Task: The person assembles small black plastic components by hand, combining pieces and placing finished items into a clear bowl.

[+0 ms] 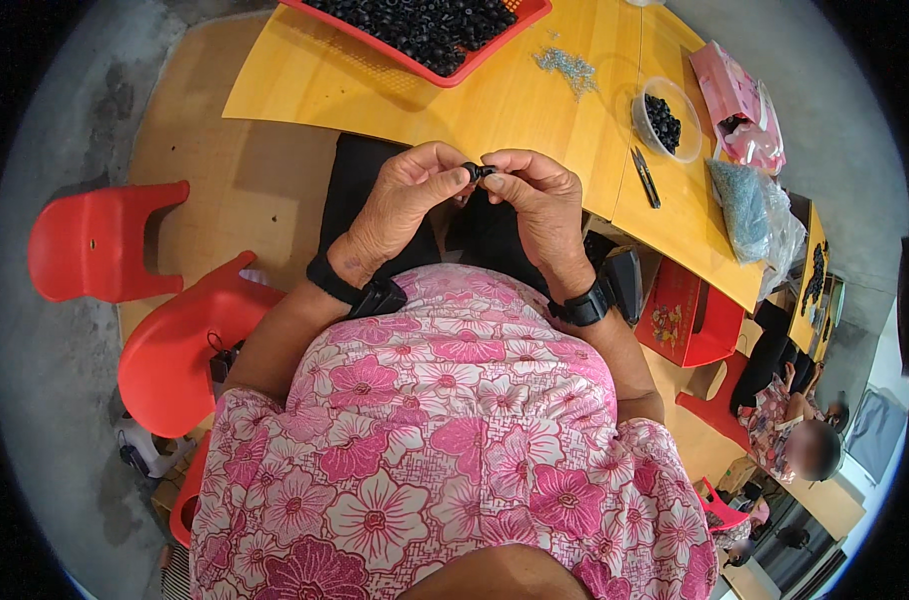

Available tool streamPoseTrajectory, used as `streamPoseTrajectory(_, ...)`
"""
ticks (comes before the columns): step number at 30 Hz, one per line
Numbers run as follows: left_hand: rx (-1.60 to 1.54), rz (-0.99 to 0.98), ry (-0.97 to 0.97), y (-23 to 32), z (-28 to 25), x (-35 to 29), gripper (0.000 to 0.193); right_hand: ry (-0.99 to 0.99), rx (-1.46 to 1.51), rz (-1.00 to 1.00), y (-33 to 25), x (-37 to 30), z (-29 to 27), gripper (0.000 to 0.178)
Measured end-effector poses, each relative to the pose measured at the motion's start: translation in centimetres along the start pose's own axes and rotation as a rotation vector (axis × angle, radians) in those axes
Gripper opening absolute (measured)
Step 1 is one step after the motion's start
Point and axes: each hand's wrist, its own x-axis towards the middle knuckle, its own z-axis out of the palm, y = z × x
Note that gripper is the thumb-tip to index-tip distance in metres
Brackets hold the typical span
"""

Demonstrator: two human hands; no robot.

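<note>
Between my two hands, just off the table's near edge, is a small black plastic part (482, 172). My left hand (415, 188) pinches its left end between thumb and forefinger. The right end sits between the thumb and forefinger of my right hand (540, 195). Fingertips cover much of the part, so I cannot tell whether it is one piece or two. Beyond my hands, a red plastic basket (455, 78) on the table holds a heap of small black parts (415, 25).
On the yellow table (375, 95) lie small silvery pieces (570, 70), a clear tub (693, 152) of black parts, tweezers (647, 178), a pink bag (730, 90) and a plastic bag (743, 205) of bluish bits. Red chairs (85, 243) stand left. Another person (775, 415) sits far right.
</note>
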Motion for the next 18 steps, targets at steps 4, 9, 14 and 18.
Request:
streamPoseTrajectory(4,0.002,0.002,0.001,-0.04,-0.07,0.03,0.012,0.005,-0.077,-0.027,-0.14,-0.1,0.14,0.017)
streamPoseTrajectory(9,0.013,0.017,0.004,0.02,-0.13,0.04,0.01,0.021,-0.158,-0.075,-0.07,-0.18,0.36,0.017)
streamPoseTrajectory(14,0.077,0.014,0.011,0.22,-0.13,0.04,0.008,0.035,-0.217,-0.107,-0.04,-0.28,0.44,0.016)
streamPoseTrajectory(18,0.094,0.023,0.014,0.23,-0.23,-0.05,0.009,0.033,-0.168,-0.07,0.02,-0.24,0.53,0.016)
